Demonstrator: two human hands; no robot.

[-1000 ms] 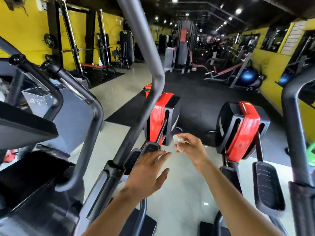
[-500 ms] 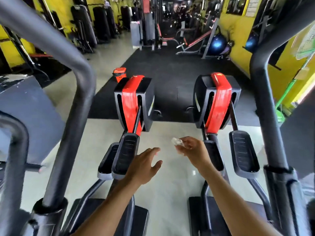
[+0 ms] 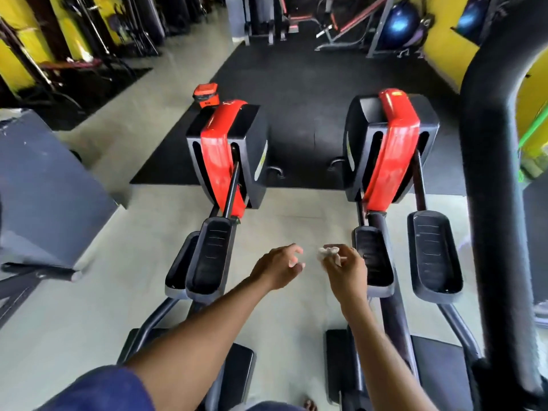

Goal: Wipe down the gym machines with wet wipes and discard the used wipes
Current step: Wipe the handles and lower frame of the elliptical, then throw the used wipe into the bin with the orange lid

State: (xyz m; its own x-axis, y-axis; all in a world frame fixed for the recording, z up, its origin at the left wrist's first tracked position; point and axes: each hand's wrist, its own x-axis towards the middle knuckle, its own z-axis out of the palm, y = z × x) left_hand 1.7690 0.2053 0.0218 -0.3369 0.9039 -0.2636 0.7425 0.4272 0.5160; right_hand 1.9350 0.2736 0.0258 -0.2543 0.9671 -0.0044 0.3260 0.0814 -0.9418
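Gym floor between two ellipticals; right hand (image 3: 345, 269) pinches crumpled wet wipe (image 3: 326, 253), light, limp, likely damp; left hand (image 3: 278, 268) beside it, loosely spread, empty.

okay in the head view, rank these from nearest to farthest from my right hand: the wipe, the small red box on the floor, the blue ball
1. Wipe: pinched in the right hand.
2. Small red box: on the floor, ahead left.
3. Blue ball: far back, by the yellow wall.

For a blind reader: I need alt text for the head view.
A right hand pinches a crumpled white wipe beside an empty left hand, above the floor between two red and black elliptical machines.
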